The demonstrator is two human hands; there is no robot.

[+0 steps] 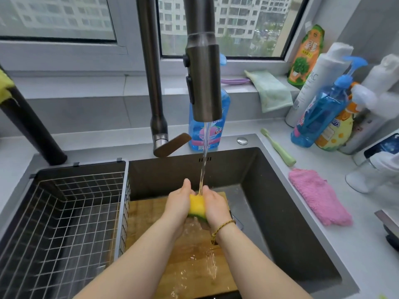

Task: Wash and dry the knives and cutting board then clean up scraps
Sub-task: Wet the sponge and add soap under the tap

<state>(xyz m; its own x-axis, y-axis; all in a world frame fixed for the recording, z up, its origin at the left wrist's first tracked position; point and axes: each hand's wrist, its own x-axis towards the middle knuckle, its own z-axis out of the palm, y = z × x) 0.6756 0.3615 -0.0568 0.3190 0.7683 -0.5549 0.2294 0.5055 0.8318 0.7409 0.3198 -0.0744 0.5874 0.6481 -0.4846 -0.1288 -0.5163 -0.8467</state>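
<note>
Both hands, left hand (179,203) and right hand (216,207), clamp the sponge (197,205) under the tap (204,83) at 12 o'clock, likely wetting it over the cutting board (183,255).

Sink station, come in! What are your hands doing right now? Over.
Left hand, right hand both gripping sponge under running tap. Cutting board wet in sink below. Nothing blocking.

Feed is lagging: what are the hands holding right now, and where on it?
The left hand and right hand grip the sponge by its opposite ends, under water from the tap, above the cutting board.
</note>
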